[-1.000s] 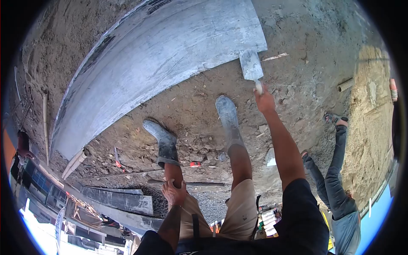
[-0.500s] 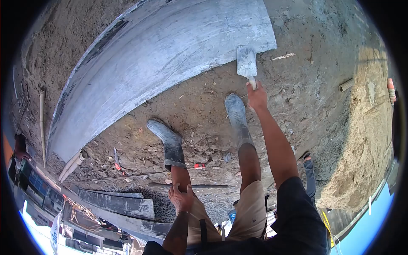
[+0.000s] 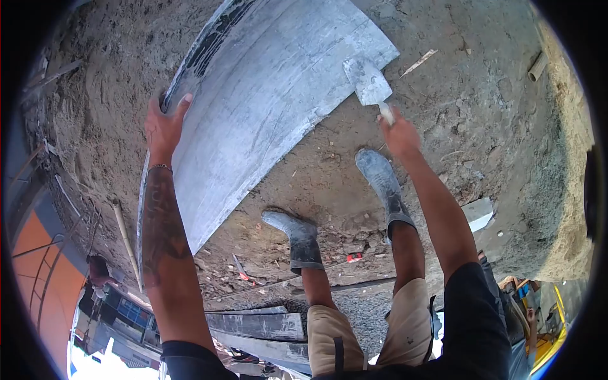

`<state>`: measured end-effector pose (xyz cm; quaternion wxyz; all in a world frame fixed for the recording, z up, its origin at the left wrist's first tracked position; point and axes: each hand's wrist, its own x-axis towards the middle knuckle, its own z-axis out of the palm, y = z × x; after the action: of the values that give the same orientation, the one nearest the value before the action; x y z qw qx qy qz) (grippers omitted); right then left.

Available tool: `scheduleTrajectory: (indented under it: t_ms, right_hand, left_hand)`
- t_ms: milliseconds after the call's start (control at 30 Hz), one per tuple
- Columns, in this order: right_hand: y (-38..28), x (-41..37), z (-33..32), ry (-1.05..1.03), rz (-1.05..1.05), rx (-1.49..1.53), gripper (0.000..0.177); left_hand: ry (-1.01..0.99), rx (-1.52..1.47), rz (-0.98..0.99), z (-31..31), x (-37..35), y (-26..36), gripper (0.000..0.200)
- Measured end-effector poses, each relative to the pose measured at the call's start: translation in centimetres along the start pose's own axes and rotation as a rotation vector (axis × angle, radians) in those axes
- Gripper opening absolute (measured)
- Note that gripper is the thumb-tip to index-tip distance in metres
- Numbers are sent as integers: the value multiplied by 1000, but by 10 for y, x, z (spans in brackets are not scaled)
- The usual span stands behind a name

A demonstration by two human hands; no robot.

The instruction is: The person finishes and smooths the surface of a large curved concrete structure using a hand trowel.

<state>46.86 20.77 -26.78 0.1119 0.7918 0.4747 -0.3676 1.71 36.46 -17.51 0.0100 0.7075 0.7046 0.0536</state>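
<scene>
A long grey panel (image 3: 272, 95), coated with pale dust, lies slanting across the ground in front of me. My left hand (image 3: 166, 126) grips its far left edge, thumb over the top face and fingers partly hidden past the rim. In my right hand (image 3: 401, 133) is the handle of a flat rectangular trowel (image 3: 368, 81). The trowel's smeared blade rests at the panel's near right corner, overlapping the edge.
My dusty boots (image 3: 378, 174) stand on rough dirt. Behind them lie a red tape measure (image 3: 354, 257), a red-handled tool (image 3: 242, 270) and dark boards (image 3: 259, 325). A bamboo pole (image 3: 126, 244) is at left, and another person (image 3: 98, 271) is beyond it.
My left hand has left my knee and reached out to the panel's far edge. My view has turned, and the trowel blade now tilts at the panel corner.
</scene>
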Motion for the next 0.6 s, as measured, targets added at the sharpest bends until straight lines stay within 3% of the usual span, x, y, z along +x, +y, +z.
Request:
scheduleTrajectory:
  t_ms: [67,100,200,300,400,467,600]
  right_hand:
    - [-17,42,-17,3,-58,-16,51]
    - [-22,61,-23,0,-90,-55,49]
    - [-4,42,-31,-19,-82,-37,46]
    - [23,-6,-6,-75,28,-14,49]
    - [15,1,-13,-132,68,7,50]
    - [-4,47,-32,-20,-19,33,50]
    - [-12,87,-43,129,-49,-36,51]
  left_hand:
    - [-271,133,-200,18,9,9,84]
    - [-286,146,-194,24,11,10,84]
    - [-194,121,-264,36,12,7,77]
    - [-242,128,-277,23,12,11,66]
    - [-212,104,-269,16,5,19,65]
    - [-270,121,-293,14,6,20,64]
    - [-144,104,-220,25,2,13,63]
